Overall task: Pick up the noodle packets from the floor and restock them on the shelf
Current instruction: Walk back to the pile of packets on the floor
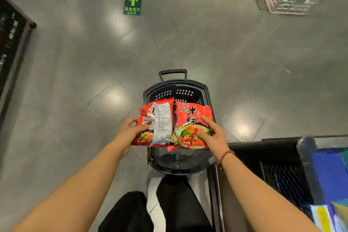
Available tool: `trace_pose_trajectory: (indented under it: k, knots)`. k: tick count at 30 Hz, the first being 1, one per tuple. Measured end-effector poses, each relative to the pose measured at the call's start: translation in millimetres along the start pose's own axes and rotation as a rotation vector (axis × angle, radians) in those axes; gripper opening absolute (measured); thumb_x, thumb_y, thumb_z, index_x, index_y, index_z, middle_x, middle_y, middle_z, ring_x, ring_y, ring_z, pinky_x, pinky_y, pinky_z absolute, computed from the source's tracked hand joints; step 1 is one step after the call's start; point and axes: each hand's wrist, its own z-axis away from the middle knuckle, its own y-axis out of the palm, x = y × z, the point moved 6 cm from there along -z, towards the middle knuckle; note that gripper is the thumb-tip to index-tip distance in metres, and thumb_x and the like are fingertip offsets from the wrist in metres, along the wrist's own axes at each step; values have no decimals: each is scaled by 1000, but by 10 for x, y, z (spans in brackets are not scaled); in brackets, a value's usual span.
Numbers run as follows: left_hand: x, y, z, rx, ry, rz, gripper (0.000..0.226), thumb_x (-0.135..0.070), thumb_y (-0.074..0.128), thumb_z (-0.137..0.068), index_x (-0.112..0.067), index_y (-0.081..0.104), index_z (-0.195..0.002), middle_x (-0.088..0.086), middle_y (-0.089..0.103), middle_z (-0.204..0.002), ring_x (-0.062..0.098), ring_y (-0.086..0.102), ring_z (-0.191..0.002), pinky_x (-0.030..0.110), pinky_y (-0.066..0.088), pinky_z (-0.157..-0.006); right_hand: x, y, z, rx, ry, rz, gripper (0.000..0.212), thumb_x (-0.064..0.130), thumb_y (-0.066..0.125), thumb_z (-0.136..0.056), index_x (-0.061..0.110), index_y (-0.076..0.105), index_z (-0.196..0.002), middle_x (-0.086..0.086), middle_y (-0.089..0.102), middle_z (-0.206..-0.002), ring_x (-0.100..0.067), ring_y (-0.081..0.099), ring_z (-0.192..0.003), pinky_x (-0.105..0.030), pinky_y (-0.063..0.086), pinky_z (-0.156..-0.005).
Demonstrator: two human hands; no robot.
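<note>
A person stands over a grey tiled floor (pixel 188 43) and holds red noodle packets in both hands, above a black shopping basket (pixel 208 92) that sits on the floor in front of their feet.

The left packet (pixel 160 118) is turned back side up, showing a white printed panel. More red wrapper shows behind it, so it may be a small stack; I cannot tell how many. The right packet (pixel 188 118) faces up, with large characters and a picture of a noodle bowl. The two touch along their inner edges.

These look light, with thin, glossy, crinkly film that is probably slippery, around a dry block that would likely crack if squeezed hard. A flat hold across the broad faces, thumb above and fingers below, seems safer than tugging at the crimped ends.

The left hand (pixel 130 132) comes in from the left with the forearm stretched forward. Its thumb lies on top of the left packet and its fingers curl round the outer edge, gripping it.

The right hand (pixel 214 137), with a red bead bracelet (pixel 226 156) at the wrist, grips the right packet from its outer side. Index finger and thumb press on the front; the other fingers are hidden beneath.

A dark shelf (pixel 273 149) stands at lower right, just beside the right forearm.
</note>
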Motion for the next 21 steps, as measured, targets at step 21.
trace_pose_trajectory:
  k: [21]
  knots:
    - [1872,799,-2461,-244,-122,-133,26,-18,79,-81,-20,66,-103,1,71,-98,18,69,-91,39,58,-80,-2540,-243,-2190,-53,197,288,54,10,73,-81,54,62,-112,14,60,-126,-11,55,-119,-46,50,-99]
